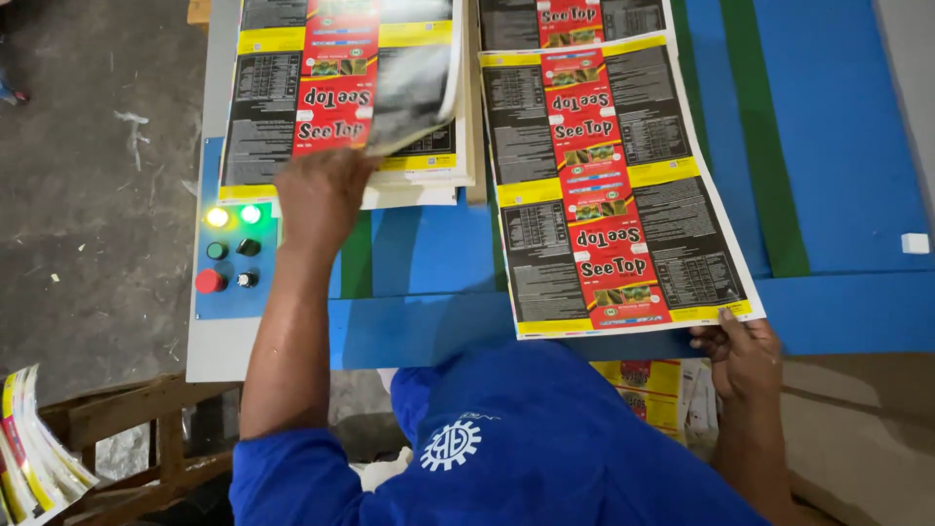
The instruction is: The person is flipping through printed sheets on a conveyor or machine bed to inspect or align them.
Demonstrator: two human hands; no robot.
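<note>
My left hand (321, 195) lifts the corner of the top printed sheet (414, 83) off a stack of label sheets (292, 107) on the left of the blue table (429, 253). The sheet curls upward, blurred. My right hand (745, 353) grips the near right corner of a single printed sheet (609, 185), red, black and yellow, which lies slanted across the table's middle. More of the same sheets (575, 19) lie beyond it.
A blue control panel (232, 255) with lit yellow and green lamps, dark knobs and a red button sits at the table's left edge. Green stripes (769, 136) cross the table. More printed sheets (29, 448) rest on a wooden frame at lower left, others (648, 390) below the table edge.
</note>
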